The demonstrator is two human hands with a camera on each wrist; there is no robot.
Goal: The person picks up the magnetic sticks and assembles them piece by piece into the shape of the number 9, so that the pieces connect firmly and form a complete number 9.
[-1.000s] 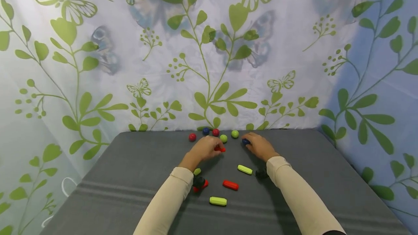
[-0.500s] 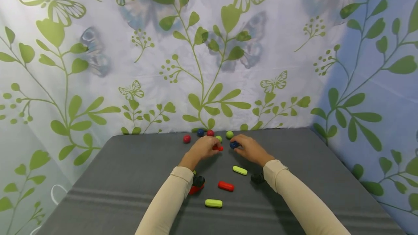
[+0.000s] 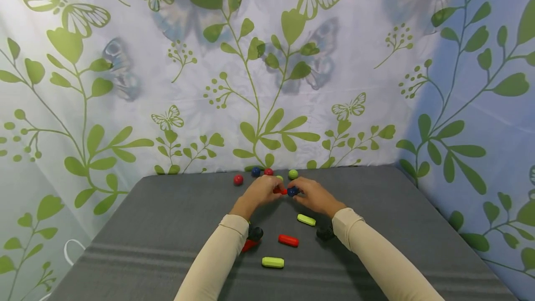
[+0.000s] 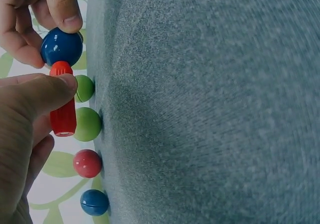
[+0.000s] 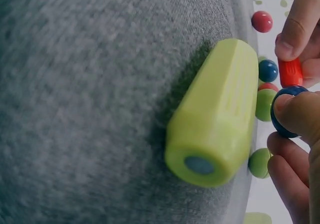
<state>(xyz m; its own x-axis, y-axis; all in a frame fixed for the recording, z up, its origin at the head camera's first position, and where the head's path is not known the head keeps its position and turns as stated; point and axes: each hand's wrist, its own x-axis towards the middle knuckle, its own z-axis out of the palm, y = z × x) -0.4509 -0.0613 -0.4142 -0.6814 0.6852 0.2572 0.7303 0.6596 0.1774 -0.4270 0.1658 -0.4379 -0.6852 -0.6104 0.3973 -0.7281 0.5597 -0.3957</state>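
While the left hand (image 3: 261, 191) pinches a red rod (image 4: 63, 104) and the right hand (image 3: 313, 195) a blue ball (image 4: 61, 47), these touch; other rods (image 3: 273, 262) below the hands lie unjoined.

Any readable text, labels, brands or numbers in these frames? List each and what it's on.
None readable in any view.
Red rod in the left hand: plain, no marking.
Blue ball in the right hand: plain.
Green rod on the grey mat: faint moulded ridges along its side, no letters.
Backdrop cloth: only printed leaves and butterflies, no words.
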